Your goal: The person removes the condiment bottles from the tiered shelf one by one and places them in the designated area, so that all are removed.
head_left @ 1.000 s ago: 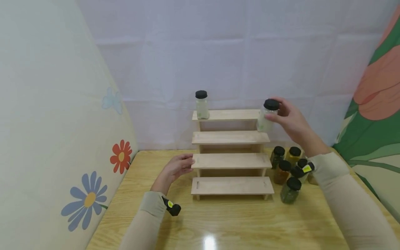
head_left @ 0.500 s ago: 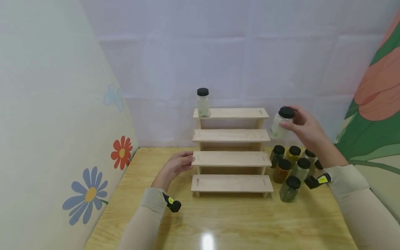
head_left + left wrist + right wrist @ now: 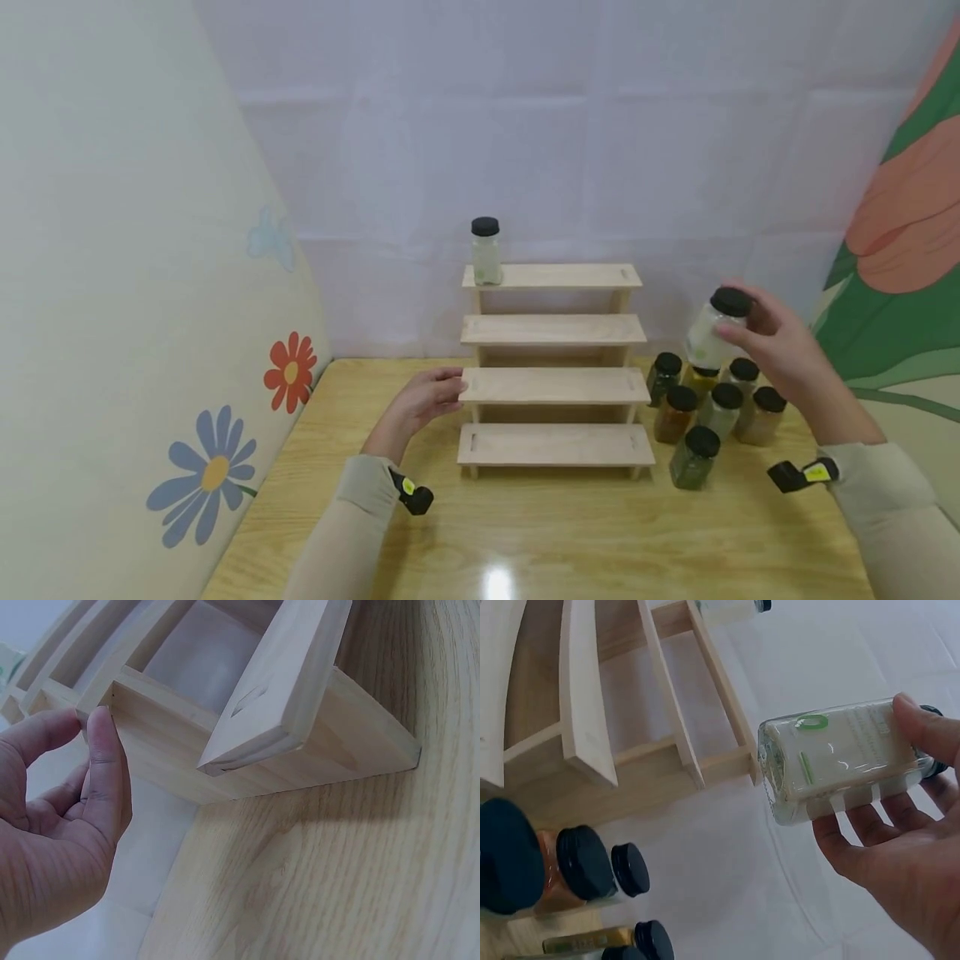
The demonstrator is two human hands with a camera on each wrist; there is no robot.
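My right hand point(image 3: 780, 342) grips a clear glass spice jar point(image 3: 840, 754) with a black lid and pale contents. In the head view that jar is held tilted in the air, right of a four-tier wooden display shelf point(image 3: 555, 386) and above the cluster of jars. The left hand point(image 3: 426, 402) pinches the left end of one of the shelf's middle boards; in the left wrist view, the thumb and forefinger point(image 3: 105, 750) meet at the board's corner. A similar pale jar point(image 3: 486, 254) stands upright at the left end of the top tier.
Several black-lidded jars stand on the wooden table point(image 3: 525, 533) right of the shelf, among them a dark green jar point(image 3: 693, 458) at the front and an orange-red jar point(image 3: 675, 415). A white cloth point(image 3: 420, 167) hangs behind, with patterned panels at both sides.
My right hand has carried the jar right and down, away from the top tier's right end to above the other jars. The left hand keeps its place at the shelf.
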